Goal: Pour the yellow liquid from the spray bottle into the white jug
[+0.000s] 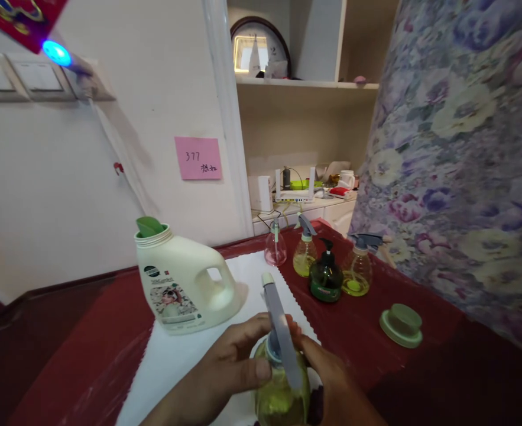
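Observation:
A clear spray bottle (282, 397) with yellow-green liquid and a grey trigger head stands upright close to me, over the white paper (167, 367). My left hand (225, 370) is closed around its neck, thumb across the front and fingers behind the collar. From the other side my right hand (331, 376) grips the same bottle, with its fingertips behind the grey head. The bottle's base is cut off by the lower frame edge. Just beyond my left hand is a cream jug (185, 296) with a green scoop (149, 226) in its open mouth.
Past my right hand on the dark red table (349, 331) are a pink spray bottle (275, 247), two yellow ones (304, 260) (357, 275), a dark green pump bottle (326, 281) and a green cap (401, 325). A floral curtain (460, 165) hangs at the right.

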`<move>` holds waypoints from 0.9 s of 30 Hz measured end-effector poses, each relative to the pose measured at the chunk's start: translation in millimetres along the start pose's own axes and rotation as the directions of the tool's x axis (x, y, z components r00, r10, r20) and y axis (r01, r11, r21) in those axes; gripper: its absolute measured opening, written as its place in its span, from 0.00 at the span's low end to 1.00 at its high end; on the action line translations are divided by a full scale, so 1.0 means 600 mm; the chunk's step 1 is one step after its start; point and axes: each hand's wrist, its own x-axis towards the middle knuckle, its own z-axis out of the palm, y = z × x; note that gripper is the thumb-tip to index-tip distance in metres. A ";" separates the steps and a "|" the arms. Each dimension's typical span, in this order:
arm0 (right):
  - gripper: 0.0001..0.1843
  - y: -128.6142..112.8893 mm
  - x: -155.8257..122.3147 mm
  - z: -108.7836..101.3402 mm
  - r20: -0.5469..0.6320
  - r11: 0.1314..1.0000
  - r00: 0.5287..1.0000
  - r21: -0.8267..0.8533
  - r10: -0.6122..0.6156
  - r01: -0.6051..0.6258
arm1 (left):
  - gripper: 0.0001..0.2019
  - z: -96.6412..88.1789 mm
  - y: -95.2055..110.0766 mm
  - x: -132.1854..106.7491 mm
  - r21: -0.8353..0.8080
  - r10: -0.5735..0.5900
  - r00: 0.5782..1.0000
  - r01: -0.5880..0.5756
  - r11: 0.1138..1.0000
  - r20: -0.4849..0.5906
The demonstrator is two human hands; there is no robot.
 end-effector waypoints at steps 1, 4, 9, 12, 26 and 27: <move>0.41 -0.002 0.000 0.003 0.000 1.000 1.000 -0.002 -0.022 0.022 | 0.24 -0.004 0.003 -0.004 0.022 -0.003 1.000 0.003 1.000 0.013; 0.37 -0.004 0.005 0.017 0.015 0.997 0.999 -0.058 -0.052 0.053 | 0.22 -0.008 0.004 -0.008 0.077 0.009 0.998 -0.005 0.997 -0.057; 0.17 0.001 0.021 0.038 0.032 0.990 0.999 -0.138 -0.021 0.026 | 0.25 0.005 -0.003 -0.011 -0.021 0.078 0.994 -0.080 0.997 -0.071; 0.19 -0.004 0.018 0.039 0.039 0.991 0.999 -0.132 -0.011 0.016 | 0.28 0.011 0.003 -0.021 -0.058 0.026 0.998 -0.029 0.998 -0.055; 0.50 0.026 -0.009 0.044 0.061 0.990 0.995 -0.121 0.079 -0.071 | 0.25 0.004 0.037 -0.056 0.037 0.182 0.954 -0.178 0.983 -0.237; 0.49 0.026 -0.010 0.045 0.063 0.990 0.994 -0.118 0.086 -0.078 | 0.25 0.004 0.041 -0.060 0.032 0.215 0.941 -0.215 0.976 -0.260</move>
